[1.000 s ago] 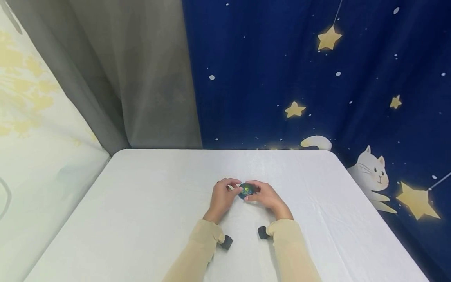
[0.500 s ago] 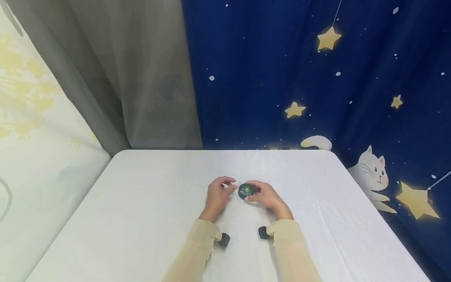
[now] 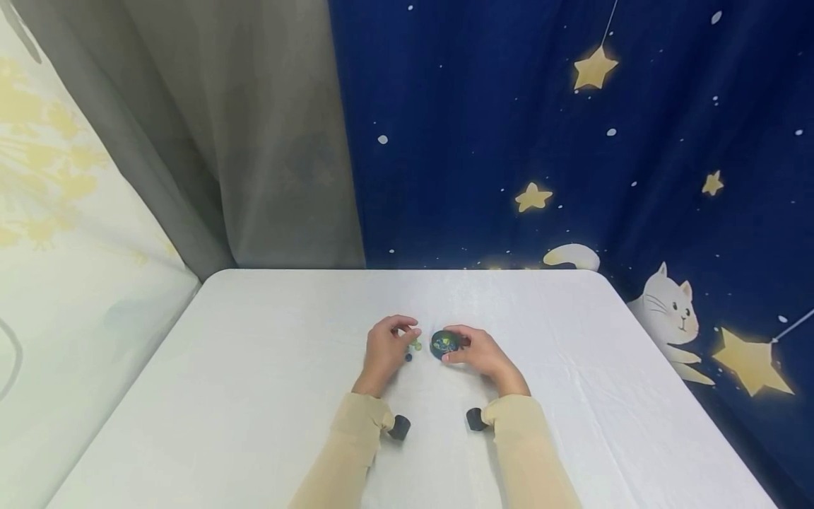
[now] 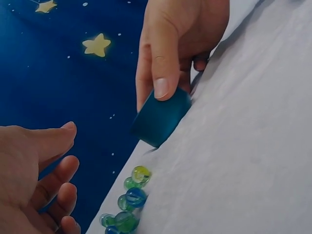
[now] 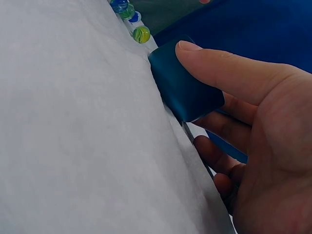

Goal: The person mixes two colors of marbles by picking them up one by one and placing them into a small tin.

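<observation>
A small round teal container (image 3: 443, 344) stands on the white table, with blue, green and yellow bits, likely marbles, showing in its top. My right hand (image 3: 482, 352) grips it from the right, thumb on the near side and fingers on the far side. In the left wrist view its smooth teal wall (image 4: 163, 119) faces me. Left of it, several glass marbles (image 4: 126, 221) in green, blue and yellow lie on the cloth. My left hand (image 3: 384, 348) hovers over and beside them, fingers loosely bent and apart from the thumb, holding nothing. In the head view it hides some marbles.
White cloth covers the table (image 3: 267, 396), whose far edge meets a grey curtain (image 3: 286, 177) and a dark blue star-patterned curtain (image 3: 458, 141). Black wrist devices (image 3: 399, 428) sit at both cuffs.
My left hand has drawn away from the container toward the left, and marbles have come into sight on the table beneath it. My right hand and the container have stayed in place.
</observation>
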Action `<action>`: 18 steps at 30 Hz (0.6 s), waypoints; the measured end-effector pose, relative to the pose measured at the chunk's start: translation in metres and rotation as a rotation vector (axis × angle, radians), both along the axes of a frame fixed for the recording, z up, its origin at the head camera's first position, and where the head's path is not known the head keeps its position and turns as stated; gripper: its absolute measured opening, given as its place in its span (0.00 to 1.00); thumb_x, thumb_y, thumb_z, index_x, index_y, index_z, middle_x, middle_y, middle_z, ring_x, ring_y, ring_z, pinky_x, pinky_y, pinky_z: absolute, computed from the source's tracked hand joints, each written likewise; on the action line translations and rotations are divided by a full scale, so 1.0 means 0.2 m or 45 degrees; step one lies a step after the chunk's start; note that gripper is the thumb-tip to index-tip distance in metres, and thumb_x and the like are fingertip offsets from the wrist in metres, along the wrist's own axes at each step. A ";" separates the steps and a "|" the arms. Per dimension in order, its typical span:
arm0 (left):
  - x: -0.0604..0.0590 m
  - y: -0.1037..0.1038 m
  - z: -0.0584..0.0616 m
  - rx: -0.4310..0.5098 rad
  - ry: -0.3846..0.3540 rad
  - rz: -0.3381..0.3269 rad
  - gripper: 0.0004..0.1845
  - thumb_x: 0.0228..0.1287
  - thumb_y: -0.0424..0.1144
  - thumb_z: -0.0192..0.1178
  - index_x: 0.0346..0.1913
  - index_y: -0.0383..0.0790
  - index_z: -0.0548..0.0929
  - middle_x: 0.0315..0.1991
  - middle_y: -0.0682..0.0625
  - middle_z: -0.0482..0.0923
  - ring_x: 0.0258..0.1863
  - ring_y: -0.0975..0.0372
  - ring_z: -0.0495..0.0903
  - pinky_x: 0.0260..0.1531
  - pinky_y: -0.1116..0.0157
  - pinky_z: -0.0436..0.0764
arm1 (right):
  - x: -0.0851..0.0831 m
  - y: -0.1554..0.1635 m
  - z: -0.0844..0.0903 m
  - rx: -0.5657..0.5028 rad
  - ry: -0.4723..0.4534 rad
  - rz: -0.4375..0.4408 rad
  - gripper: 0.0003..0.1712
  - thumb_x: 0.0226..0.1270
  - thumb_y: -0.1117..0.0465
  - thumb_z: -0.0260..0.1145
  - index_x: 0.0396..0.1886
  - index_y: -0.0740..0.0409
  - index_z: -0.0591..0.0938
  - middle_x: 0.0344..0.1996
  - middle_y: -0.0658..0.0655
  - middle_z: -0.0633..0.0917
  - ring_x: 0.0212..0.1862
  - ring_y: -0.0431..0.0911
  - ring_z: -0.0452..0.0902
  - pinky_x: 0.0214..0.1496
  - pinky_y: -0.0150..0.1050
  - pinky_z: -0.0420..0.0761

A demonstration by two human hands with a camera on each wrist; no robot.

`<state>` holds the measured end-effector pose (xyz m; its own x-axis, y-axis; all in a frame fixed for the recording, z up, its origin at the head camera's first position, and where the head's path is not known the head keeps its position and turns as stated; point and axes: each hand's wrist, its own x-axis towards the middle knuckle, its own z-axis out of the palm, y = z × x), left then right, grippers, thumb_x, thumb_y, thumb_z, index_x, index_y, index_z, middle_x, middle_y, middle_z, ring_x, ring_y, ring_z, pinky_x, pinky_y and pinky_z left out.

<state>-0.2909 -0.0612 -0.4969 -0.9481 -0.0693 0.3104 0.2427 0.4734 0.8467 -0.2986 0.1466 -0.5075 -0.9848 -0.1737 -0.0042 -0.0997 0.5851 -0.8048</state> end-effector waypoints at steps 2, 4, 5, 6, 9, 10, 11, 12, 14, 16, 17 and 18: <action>0.00 -0.01 0.00 0.009 0.001 0.004 0.07 0.56 0.37 0.71 0.39 0.45 0.87 0.28 0.55 0.79 0.30 0.61 0.73 0.35 0.62 0.73 | 0.00 0.00 0.00 0.000 -0.005 -0.003 0.34 0.48 0.56 0.79 0.58 0.49 0.81 0.55 0.57 0.81 0.58 0.57 0.75 0.58 0.57 0.71; -0.01 -0.02 0.00 0.019 -0.018 0.013 0.07 0.57 0.37 0.71 0.39 0.45 0.87 0.29 0.55 0.79 0.32 0.61 0.74 0.37 0.62 0.73 | 0.00 0.00 0.00 -0.002 -0.010 -0.006 0.34 0.48 0.56 0.79 0.58 0.49 0.81 0.55 0.57 0.81 0.57 0.57 0.75 0.58 0.57 0.71; -0.01 -0.02 0.00 0.023 -0.023 0.016 0.07 0.57 0.37 0.71 0.39 0.45 0.87 0.29 0.55 0.79 0.32 0.60 0.74 0.37 0.61 0.74 | 0.00 0.00 0.00 -0.005 -0.013 -0.008 0.34 0.47 0.56 0.79 0.58 0.49 0.81 0.55 0.57 0.81 0.57 0.57 0.75 0.58 0.57 0.71; -0.01 -0.03 0.00 0.020 -0.027 0.019 0.07 0.57 0.37 0.70 0.39 0.45 0.87 0.29 0.55 0.79 0.33 0.60 0.74 0.37 0.61 0.74 | 0.00 0.00 0.00 -0.006 -0.016 -0.010 0.34 0.48 0.56 0.79 0.58 0.49 0.81 0.55 0.57 0.81 0.57 0.57 0.75 0.58 0.57 0.71; -0.02 -0.05 0.00 0.020 -0.044 0.032 0.06 0.57 0.38 0.70 0.39 0.45 0.88 0.29 0.55 0.79 0.33 0.60 0.74 0.38 0.61 0.73 | 0.00 -0.01 0.00 -0.004 -0.022 -0.015 0.33 0.48 0.56 0.79 0.58 0.48 0.81 0.54 0.57 0.81 0.57 0.56 0.75 0.58 0.57 0.71; -0.02 -0.06 0.00 0.017 -0.041 0.033 0.07 0.57 0.38 0.71 0.39 0.44 0.88 0.29 0.55 0.79 0.33 0.60 0.74 0.38 0.61 0.73 | 0.00 -0.01 0.00 -0.007 -0.027 -0.013 0.33 0.48 0.56 0.78 0.58 0.48 0.81 0.55 0.56 0.81 0.58 0.56 0.75 0.59 0.57 0.71; -0.02 -0.06 0.00 0.013 -0.031 0.031 0.07 0.57 0.38 0.71 0.38 0.44 0.88 0.29 0.55 0.79 0.32 0.60 0.74 0.37 0.61 0.73 | 0.00 -0.01 0.00 -0.006 -0.028 -0.011 0.33 0.48 0.56 0.78 0.58 0.48 0.81 0.55 0.56 0.81 0.58 0.56 0.74 0.59 0.57 0.70; -0.02 -0.07 0.00 0.013 -0.032 0.030 0.07 0.57 0.38 0.71 0.38 0.43 0.88 0.29 0.55 0.79 0.32 0.60 0.74 0.37 0.61 0.73 | 0.00 -0.01 0.00 -0.009 -0.031 -0.010 0.33 0.49 0.56 0.78 0.59 0.48 0.81 0.55 0.56 0.81 0.59 0.56 0.74 0.60 0.57 0.70; -0.03 -0.09 0.00 0.020 -0.033 0.027 0.07 0.57 0.38 0.71 0.38 0.43 0.88 0.29 0.54 0.80 0.30 0.60 0.74 0.36 0.62 0.73 | 0.00 -0.01 0.00 -0.015 -0.038 -0.007 0.33 0.49 0.57 0.78 0.59 0.48 0.81 0.56 0.56 0.81 0.60 0.56 0.73 0.60 0.57 0.69; -0.03 -0.10 0.00 0.007 -0.044 0.027 0.07 0.57 0.38 0.71 0.39 0.43 0.88 0.29 0.54 0.80 0.29 0.60 0.74 0.34 0.62 0.72 | 0.00 -0.01 0.00 -0.022 -0.043 -0.003 0.33 0.49 0.57 0.78 0.59 0.49 0.80 0.56 0.57 0.80 0.60 0.57 0.73 0.61 0.57 0.68; -0.03 -0.11 0.00 0.002 -0.054 0.029 0.08 0.57 0.38 0.70 0.39 0.43 0.88 0.29 0.54 0.80 0.28 0.60 0.73 0.34 0.62 0.72 | 0.00 -0.01 0.00 -0.021 -0.042 -0.004 0.33 0.49 0.57 0.78 0.59 0.49 0.80 0.56 0.57 0.80 0.60 0.57 0.73 0.61 0.57 0.68; -0.03 -0.11 0.00 0.000 -0.073 0.033 0.08 0.57 0.39 0.70 0.40 0.44 0.88 0.30 0.54 0.80 0.29 0.61 0.73 0.34 0.63 0.72 | 0.00 -0.01 0.01 -0.024 -0.045 -0.005 0.33 0.49 0.57 0.78 0.59 0.49 0.80 0.56 0.57 0.80 0.60 0.57 0.73 0.61 0.57 0.68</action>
<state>-0.2973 -0.0837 -0.4979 -0.9623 -0.0937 0.2554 0.1813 0.4787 0.8590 -0.2983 0.1448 -0.5062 -0.9848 -0.1700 -0.0357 -0.0687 0.5701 -0.8187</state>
